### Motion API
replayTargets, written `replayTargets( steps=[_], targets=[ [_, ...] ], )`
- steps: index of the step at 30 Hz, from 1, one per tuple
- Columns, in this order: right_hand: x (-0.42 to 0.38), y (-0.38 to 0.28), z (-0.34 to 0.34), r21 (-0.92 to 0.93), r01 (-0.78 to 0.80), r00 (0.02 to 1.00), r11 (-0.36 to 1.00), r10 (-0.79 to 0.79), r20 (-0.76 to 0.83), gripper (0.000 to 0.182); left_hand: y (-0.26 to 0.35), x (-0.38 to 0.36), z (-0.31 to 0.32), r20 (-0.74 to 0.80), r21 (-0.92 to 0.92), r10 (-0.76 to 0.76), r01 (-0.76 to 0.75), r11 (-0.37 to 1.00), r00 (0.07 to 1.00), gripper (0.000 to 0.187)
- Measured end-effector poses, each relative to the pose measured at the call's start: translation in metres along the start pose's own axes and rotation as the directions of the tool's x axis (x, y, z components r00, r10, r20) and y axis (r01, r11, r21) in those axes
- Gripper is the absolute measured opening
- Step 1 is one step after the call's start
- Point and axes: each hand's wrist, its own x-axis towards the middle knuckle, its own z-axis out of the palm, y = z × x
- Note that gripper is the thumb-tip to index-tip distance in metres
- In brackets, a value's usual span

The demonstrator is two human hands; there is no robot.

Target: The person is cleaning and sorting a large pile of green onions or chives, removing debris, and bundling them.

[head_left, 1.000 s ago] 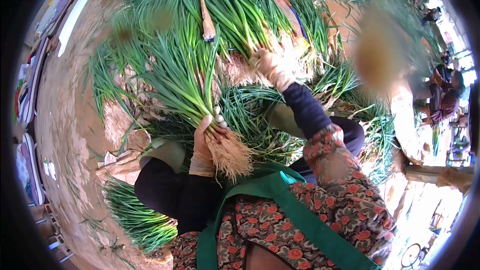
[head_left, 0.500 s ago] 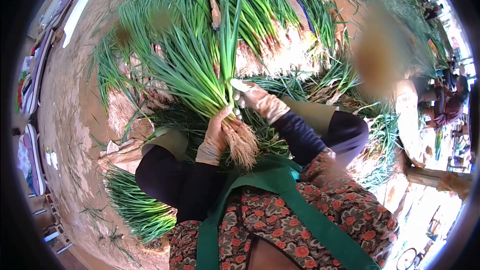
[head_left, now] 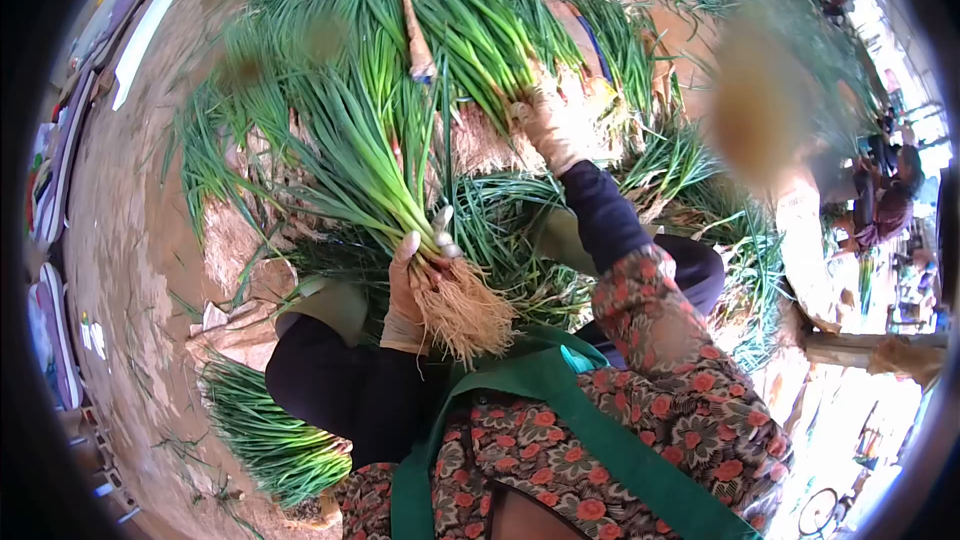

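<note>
My gloved left hand [head_left: 403, 295] is closed around a bunch of green onions [head_left: 400, 190] just above the roots, thumb on the near side and fingertips wrapped over the front. The pale, stringy roots [head_left: 462, 310] hang toward my lap, while the long green leaves fan up and to the left. My gloved right hand [head_left: 548, 125] reaches forward to the large pile of green onions [head_left: 465, 25]. Its fingers are curled at the white stem ends there, partly washed out by bright light.
A knife-like tool with a tan handle [head_left: 415, 35] lies on the pile. Another stack of green onions [head_left: 280, 420] sits on the floor by my left knee. More onions lie right of my legs. A person [head_left: 885, 195] is at the far right, near a wooden beam [head_left: 870, 352].
My right hand has left the bunch and moved forward and right to the pile. My left hand keeps the bunch, now slightly lower and left, with more of its roots showing.
</note>
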Motion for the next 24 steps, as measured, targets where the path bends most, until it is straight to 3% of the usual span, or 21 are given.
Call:
replayTargets(
  steps=[1,2,3,6,7,8,9,10,11,12,13,14,15,16,17,19,20,21,23,24],
  targets=[
    [0.008,-0.011,-0.011,-0.338,-0.14,0.97,0.931,0.198,0.141,0.02,-0.004,0.0,0.005,-0.04,-0.108,-0.051,0.046,0.993,0.998,0.042],
    [0.01,-0.016,-0.014,-0.528,-0.114,0.949,0.842,0.249,0.191,0.019,-0.006,-0.001,0.0,-0.055,-0.098,-0.046,0.04,0.994,0.997,0.041],
    [0.006,-0.012,-0.011,-0.604,-0.052,0.95,0.795,0.227,0.217,0.019,-0.006,0.001,-0.009,-0.072,-0.086,-0.034,0.028,0.996,0.997,0.04],
    [-0.038,-0.008,0.002,-0.524,0.169,0.928,0.835,0.045,0.371,0.02,-0.01,0.005,-0.024,-0.153,0.053,0.008,0.0,0.999,0.988,0.039],
    [-0.069,-0.037,0.0,-0.483,0.212,0.876,0.85,0.054,0.48,0.024,-0.017,0.005,0.023,-0.386,0.056,0.091,-0.075,0.996,0.918,0.039],
    [-0.1,-0.069,-0.001,-0.433,0.244,0.811,0.868,0.063,0.582,0.027,-0.014,0.003,0.01,-0.326,0.113,0.044,-0.007,0.994,0.944,0.039],
    [-0.126,-0.107,-0.001,-0.437,0.17,0.765,0.883,0.161,0.624,0.033,-0.012,0.002,-0.003,-0.264,0.177,-0.009,0.057,0.983,0.965,0.04],
    [-0.152,-0.144,-0.001,-0.451,0.097,0.709,0.887,0.257,0.657,0.04,-0.014,0.007,0.024,-0.41,0.211,0.005,0.09,0.973,0.912,0.041],
    [-0.161,-0.148,0.001,-0.301,-0.134,0.619,0.944,0.317,0.719,0.04,-0.015,0.006,0.009,-0.323,0.205,-0.074,0.146,0.968,0.943,0.041],
    [-0.169,-0.151,0.004,-0.179,-0.385,0.519,0.905,0.373,0.769,0.041,-0.016,0.01,0.002,-0.294,0.201,-0.094,0.158,0.967,0.951,0.037],
    [-0.167,-0.158,-0.005,-0.086,0.017,0.474,0.996,0.068,0.878,0.041,-0.017,0.012,-0.002,-0.262,0.202,-0.113,0.169,0.965,0.959,0.034],
    [-0.165,-0.145,-0.01,-0.29,0.14,0.519,0.947,0.179,0.836,0.034,-0.026,0.01,-0.004,-0.38,0.165,0.014,0.053,0.985,0.925,0.028],
    [-0.158,-0.095,-0.007,-0.023,0.268,0.522,0.963,-0.125,0.844,0.023,-0.024,0.008,-0.008,-0.333,0.135,-0.034,0.084,0.987,0.942,0.027],
    [-0.146,-0.101,-0.008,0.118,-0.359,0.64,0.926,0.153,0.753,0.014,-0.021,0.005,-0.016,-0.278,0.105,-0.086,0.12,0.987,0.957,0.025],
    [-0.117,-0.078,-0.002,0.172,-0.277,0.786,0.945,0.12,0.606,0.015,-0.02,0.005,-0.019,-0.218,0.077,-0.137,0.157,0.985,0.966,0.024],
    [-0.06,-0.031,0.009,0.169,-0.079,0.972,0.982,0.039,0.23,0.018,-0.018,0.001,0.016,-0.26,0.144,0.066,-0.029,0.989,0.963,0.027],
    [-0.043,-0.049,0.003,-0.131,0.046,0.985,0.99,-0.023,0.169,0.021,-0.014,0.001,0.01,-0.251,0.206,0.091,-0.039,0.978,0.964,0.028],
    [-0.026,-0.07,-0.003,-0.431,0.124,0.991,0.894,-0.085,0.107,0.026,-0.008,0.0,0.001,-0.24,0.268,0.119,-0.052,0.962,0.964,0.029],
    [-0.006,-0.059,-0.004,-0.718,0.007,0.96,0.696,0.196,0.2,0.032,-0.005,-0.004,-0.007,-0.25,0.079,0.013,0.007,0.997,0.968,0.039],
    [-0.003,-0.06,0.001,-0.782,0.096,0.961,0.615,0.148,0.234,0.034,-0.006,-0.003,-0.006,-0.24,0.008,-0.013,0.016,1.0,0.971,0.041]
  ],
)
